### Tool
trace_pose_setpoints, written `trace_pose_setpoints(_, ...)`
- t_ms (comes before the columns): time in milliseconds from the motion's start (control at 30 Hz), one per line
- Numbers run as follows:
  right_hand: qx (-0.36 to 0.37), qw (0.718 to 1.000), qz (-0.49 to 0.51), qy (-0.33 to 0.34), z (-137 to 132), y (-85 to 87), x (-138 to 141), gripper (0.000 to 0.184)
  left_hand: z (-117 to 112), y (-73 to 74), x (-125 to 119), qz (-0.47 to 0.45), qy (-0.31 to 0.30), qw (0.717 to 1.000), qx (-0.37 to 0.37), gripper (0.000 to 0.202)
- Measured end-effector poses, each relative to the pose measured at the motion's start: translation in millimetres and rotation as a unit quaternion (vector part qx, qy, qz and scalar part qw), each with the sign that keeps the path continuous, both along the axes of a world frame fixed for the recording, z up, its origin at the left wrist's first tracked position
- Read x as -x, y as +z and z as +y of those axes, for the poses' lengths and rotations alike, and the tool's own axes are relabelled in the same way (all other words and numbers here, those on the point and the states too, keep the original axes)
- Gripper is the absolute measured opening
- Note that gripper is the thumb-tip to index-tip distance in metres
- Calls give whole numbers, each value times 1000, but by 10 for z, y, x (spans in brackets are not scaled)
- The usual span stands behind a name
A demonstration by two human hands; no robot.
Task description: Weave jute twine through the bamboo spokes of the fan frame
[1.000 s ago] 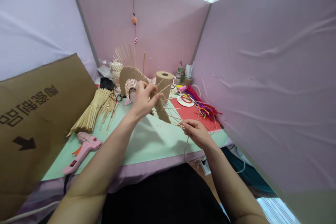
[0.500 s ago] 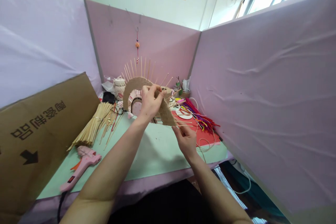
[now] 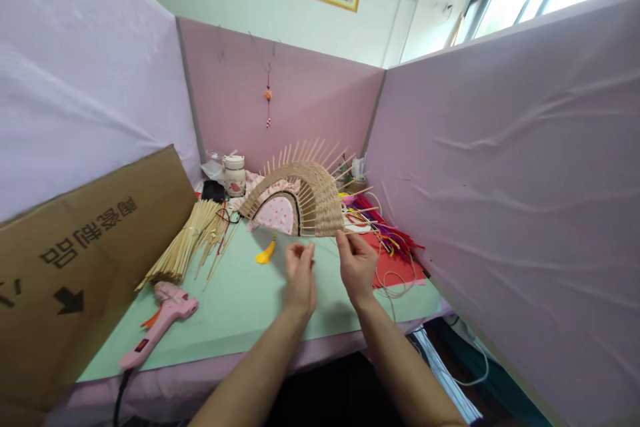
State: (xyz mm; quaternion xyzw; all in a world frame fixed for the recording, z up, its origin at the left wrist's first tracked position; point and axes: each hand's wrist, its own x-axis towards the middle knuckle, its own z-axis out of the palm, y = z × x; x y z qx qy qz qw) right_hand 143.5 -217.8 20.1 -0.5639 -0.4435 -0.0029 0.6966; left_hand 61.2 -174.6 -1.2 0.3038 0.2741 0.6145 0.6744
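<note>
A half-round fan of woven cord on thin sticks [image 3: 327,200] is held up above the table, its stick ends fanning out past the rim. Its inner half-circle is pink dotted cloth [image 3: 277,213] with a dark edge. At the fan's lower right corner, my right hand [image 3: 359,265] pinches the woven edge between thumb and fingers. My left hand [image 3: 300,277] is below the fan, apart from it, fingers loosely curled with nothing visible in them. A small yellow piece [image 3: 266,253] shows below the fan's left part.
On the left lie a bundle of thin sticks [image 3: 183,240] and a pink glue gun [image 3: 163,323], beside a cardboard box [image 3: 100,267]. A lidded jar [image 3: 234,175] stands behind. Coloured strips [image 3: 395,230], red sheet [image 3: 407,272] and loose cord are at right. Pink partitions [image 3: 490,200] enclose the table.
My left hand has let go of the fan's upper band and come down towards me. The fan has turned, showing its woven face and pink cloth. My right hand stays at its lower right corner.
</note>
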Motion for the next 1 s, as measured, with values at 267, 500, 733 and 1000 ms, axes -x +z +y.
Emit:
trace_pose_setpoints(267, 30, 998, 52, 12, -59, -132, -55, 34, 242, 249, -313, -207, -404, 888, 80, 24)
trace_pose_setpoints(500, 44, 998, 32, 16, -284, -542, -126, 35, 199, 74, -249, -196, -391, 893, 104, 22)
trace_pose_setpoints(733, 48, 998, -27, -1, -460, -609, -159, 30, 153, 27, -261, -168, -412, 893, 67, 21)
trace_pose_setpoints(1000, 92, 995, -38, 31, -619, -446, -271, 27, 174, -48, -271, -151, -381, 911, 54, 22)
